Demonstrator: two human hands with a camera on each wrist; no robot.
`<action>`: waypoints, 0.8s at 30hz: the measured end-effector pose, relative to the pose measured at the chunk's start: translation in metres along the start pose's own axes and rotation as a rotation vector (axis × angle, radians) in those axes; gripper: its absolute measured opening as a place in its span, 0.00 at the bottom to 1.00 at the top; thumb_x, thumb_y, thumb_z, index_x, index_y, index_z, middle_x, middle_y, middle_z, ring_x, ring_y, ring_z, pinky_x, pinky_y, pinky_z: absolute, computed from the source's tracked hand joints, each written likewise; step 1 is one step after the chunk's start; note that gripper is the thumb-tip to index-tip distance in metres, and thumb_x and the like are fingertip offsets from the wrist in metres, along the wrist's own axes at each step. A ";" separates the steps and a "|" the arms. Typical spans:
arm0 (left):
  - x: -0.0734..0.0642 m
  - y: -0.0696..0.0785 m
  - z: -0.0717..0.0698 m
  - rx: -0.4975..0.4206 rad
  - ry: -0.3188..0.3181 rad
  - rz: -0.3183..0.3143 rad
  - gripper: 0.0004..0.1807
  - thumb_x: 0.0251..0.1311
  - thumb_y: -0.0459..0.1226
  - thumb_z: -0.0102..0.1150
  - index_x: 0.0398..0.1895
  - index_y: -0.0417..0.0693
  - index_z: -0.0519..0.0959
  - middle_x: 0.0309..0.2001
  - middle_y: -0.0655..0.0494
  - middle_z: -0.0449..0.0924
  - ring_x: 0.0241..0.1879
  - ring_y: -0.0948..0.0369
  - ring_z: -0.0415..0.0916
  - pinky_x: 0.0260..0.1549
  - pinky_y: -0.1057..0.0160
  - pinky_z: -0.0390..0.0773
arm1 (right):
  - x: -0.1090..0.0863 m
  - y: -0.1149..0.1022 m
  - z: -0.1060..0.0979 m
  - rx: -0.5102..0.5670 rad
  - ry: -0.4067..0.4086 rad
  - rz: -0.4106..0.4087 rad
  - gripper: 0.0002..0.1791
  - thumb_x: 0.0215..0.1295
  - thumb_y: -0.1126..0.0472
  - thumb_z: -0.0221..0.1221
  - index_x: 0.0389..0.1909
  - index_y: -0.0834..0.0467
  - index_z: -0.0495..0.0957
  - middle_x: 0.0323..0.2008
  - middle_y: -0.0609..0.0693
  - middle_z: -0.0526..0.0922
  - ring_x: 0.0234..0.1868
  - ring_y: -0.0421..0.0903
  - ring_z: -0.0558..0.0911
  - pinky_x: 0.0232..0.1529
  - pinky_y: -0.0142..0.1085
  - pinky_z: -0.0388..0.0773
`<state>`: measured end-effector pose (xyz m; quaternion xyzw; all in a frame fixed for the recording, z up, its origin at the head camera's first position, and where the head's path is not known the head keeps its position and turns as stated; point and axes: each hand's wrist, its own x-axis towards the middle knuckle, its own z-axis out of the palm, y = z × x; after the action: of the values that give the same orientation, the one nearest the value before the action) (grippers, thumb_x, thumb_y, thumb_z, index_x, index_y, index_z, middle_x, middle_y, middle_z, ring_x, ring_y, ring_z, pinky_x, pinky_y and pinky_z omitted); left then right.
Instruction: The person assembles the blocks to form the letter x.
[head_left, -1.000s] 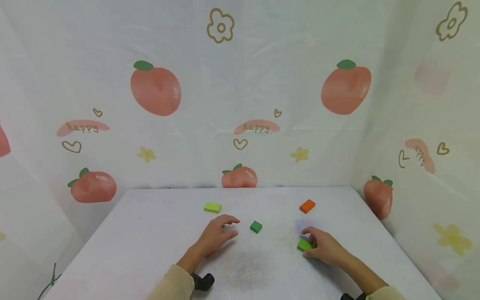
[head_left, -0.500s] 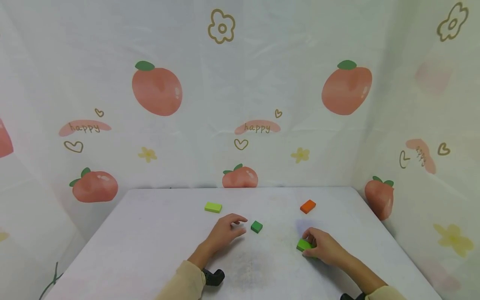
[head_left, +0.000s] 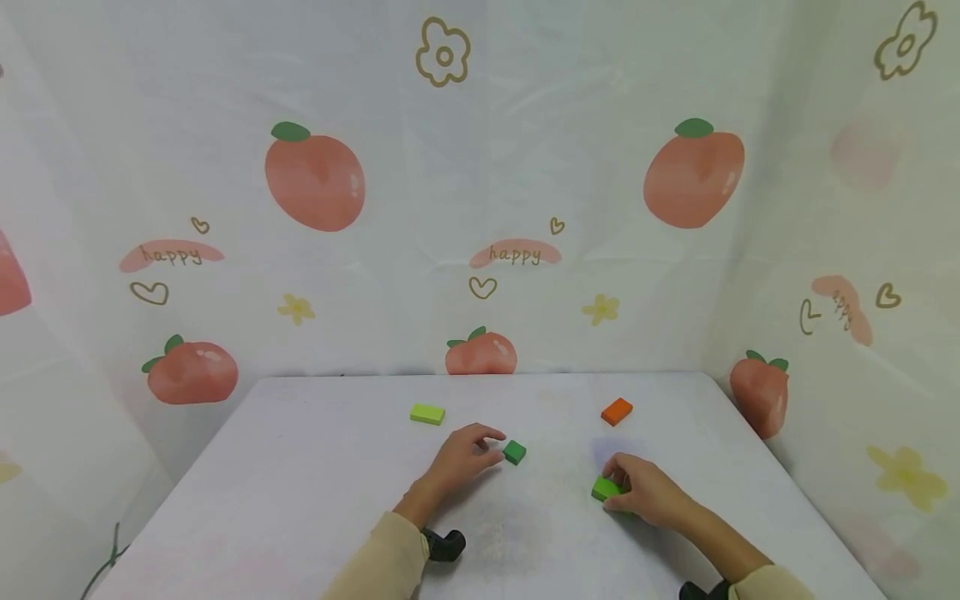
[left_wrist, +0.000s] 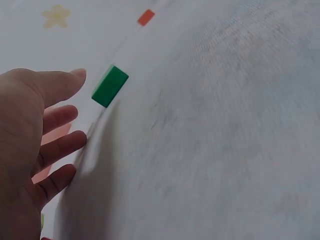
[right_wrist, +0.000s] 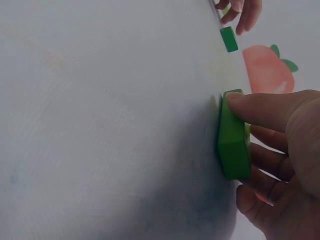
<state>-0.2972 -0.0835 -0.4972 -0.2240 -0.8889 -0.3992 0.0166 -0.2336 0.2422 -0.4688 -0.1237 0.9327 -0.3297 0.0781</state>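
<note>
My left hand (head_left: 467, 458) is beside a small dark green block (head_left: 514, 452), its fingers loosely bent and parted. In the left wrist view, that dark green block (left_wrist: 110, 86) lies just past the thumb, with nothing between thumb and fingers. My right hand (head_left: 649, 492) pinches a bright green oblong block (head_left: 604, 489) low over the table. Seen from the right wrist, the thumb presses one face of the bright green block (right_wrist: 234, 142) and the fingers lie behind it, partly hidden.
A yellow-green block (head_left: 427, 414) lies at the back left of the white table (head_left: 300, 467), and an orange block (head_left: 617, 412) at the back right. A printed curtain (head_left: 405, 183) stands behind the table's far edge.
My left hand has moved right, up to the dark green block. The right fingers have closed in on the bright green block, which has shifted slightly left.
</note>
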 end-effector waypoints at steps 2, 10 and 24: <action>0.003 0.001 0.003 0.005 -0.004 -0.010 0.13 0.61 0.42 0.64 0.49 0.57 0.82 0.44 0.64 0.80 0.40 0.63 0.74 0.42 0.60 0.74 | 0.000 -0.001 -0.001 0.003 -0.002 0.006 0.21 0.48 0.61 0.74 0.40 0.57 0.76 0.31 0.46 0.74 0.34 0.45 0.72 0.34 0.36 0.71; 0.010 0.008 0.011 0.034 -0.018 -0.062 0.14 0.60 0.42 0.66 0.49 0.57 0.83 0.42 0.64 0.79 0.36 0.64 0.71 0.37 0.62 0.72 | 0.002 -0.003 0.000 0.008 0.000 -0.006 0.21 0.48 0.63 0.74 0.41 0.58 0.76 0.31 0.46 0.74 0.34 0.45 0.71 0.34 0.35 0.71; 0.008 0.016 0.017 0.104 0.032 -0.054 0.14 0.58 0.42 0.67 0.49 0.58 0.85 0.40 0.65 0.81 0.34 0.65 0.69 0.34 0.63 0.70 | 0.008 -0.011 -0.003 -0.018 -0.022 -0.048 0.20 0.49 0.64 0.73 0.42 0.58 0.76 0.32 0.46 0.74 0.34 0.45 0.72 0.34 0.36 0.72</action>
<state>-0.2952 -0.0591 -0.4953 -0.1926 -0.9138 -0.3562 0.0316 -0.2405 0.2338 -0.4598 -0.1505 0.9314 -0.3218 0.0795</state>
